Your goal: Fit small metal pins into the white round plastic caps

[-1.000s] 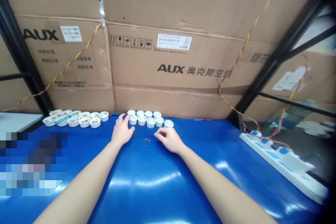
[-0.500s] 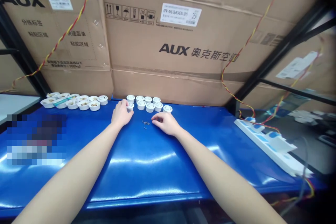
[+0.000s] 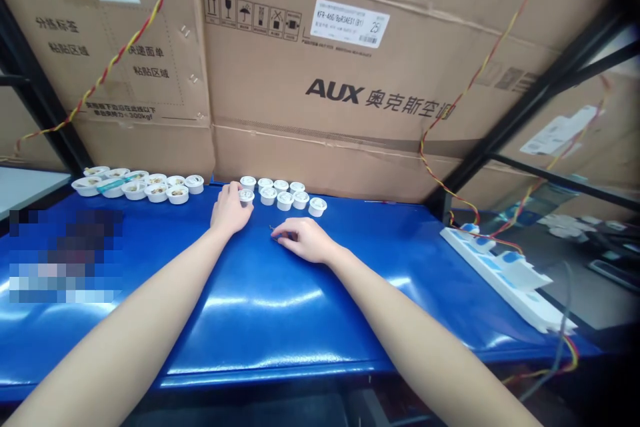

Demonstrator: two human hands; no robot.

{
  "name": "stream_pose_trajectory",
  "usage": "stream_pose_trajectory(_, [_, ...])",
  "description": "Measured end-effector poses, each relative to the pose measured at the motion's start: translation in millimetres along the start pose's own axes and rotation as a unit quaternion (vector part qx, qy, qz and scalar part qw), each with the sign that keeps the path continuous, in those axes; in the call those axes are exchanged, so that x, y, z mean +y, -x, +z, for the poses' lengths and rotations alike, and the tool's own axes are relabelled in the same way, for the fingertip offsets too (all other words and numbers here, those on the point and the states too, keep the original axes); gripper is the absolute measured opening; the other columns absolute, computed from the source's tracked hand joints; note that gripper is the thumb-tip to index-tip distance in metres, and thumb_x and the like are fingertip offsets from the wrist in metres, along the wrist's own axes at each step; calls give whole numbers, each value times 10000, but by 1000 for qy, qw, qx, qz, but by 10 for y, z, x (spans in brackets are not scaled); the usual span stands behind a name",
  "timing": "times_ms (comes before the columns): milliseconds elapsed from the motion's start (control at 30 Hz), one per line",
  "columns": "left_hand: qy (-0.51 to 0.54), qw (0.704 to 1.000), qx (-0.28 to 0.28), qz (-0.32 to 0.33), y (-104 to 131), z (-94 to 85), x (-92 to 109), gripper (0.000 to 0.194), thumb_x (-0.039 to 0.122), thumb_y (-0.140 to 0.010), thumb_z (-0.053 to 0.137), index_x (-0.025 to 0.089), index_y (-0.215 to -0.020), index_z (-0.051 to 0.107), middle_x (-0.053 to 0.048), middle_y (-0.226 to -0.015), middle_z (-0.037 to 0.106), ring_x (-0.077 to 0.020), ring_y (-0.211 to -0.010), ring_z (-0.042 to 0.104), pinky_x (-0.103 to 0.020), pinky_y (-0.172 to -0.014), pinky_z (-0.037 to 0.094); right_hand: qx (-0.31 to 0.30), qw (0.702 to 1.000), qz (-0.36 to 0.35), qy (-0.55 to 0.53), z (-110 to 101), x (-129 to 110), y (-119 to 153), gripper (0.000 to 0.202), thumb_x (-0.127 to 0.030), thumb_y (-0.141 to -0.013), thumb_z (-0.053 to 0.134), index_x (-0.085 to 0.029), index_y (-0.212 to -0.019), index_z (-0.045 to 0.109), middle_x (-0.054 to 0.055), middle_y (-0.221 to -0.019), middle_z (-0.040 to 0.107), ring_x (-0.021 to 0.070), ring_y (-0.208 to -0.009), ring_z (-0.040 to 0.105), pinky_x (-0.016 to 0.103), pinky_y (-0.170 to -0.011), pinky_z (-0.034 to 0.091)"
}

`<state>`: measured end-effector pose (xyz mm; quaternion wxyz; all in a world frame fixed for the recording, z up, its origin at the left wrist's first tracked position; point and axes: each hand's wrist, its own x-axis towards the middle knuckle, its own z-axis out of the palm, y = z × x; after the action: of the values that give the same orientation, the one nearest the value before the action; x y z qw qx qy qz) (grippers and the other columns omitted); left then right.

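Note:
My left hand is wrapped round a small white cup, which stands on the blue tabletop. My right hand rests lower and to the right, its thumb and forefinger closed over the spot where small metal pieces lie. The hand covers most of those pieces, and whatever is between its fingertips is too small to make out. Behind and between the hands, several lidded-looking white cups stand in two rows, one cup at their right end.
More white cups with small parts in them stand at the back left, a teal strip across some. Large cardboard rises behind the table. A white power strip lies at the right, near twisted red-yellow wires.
My right hand has moved left and slightly down, over the small metal pieces. My left hand still holds the cup. The view has shifted slightly.

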<state>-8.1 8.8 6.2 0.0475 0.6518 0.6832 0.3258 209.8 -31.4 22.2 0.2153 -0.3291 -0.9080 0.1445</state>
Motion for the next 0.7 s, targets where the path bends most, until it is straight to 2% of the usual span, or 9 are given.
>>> stream_pose_trajectory(167, [-6,1000,-7,4,-3,3,3,343,318,-804,577,228,-1107,445,-104,-1201,528,-296,-1137,512,-406,-894,456,-23,999,-11,26,-23,1,-11,233,-221,-895,564,-243,-1075,712,44,-1004,687,160,-852,625,269,-777,451])
stream_pose_trajectory(500, [-1,1000,-15,20,13,-25,18,391,291,-804,574,254,-1176,460,-97,-1270,534,-301,-1193,498,-414,-924,445,-25,999,2,25,-18,14,-24,163,-219,-879,591,-236,-980,717,32,-985,692,164,-854,624,269,-765,444])
stream_pose_trajectory(700, [-6,999,-28,31,12,-32,-6,214,324,-827,580,262,-1023,520,-53,-1060,643,-275,-1051,591,-376,-843,469,-22,999,28,0,-22,10,-16,95,-195,-843,624,-208,-908,691,16,-871,691,146,-765,607,249,-698,425])
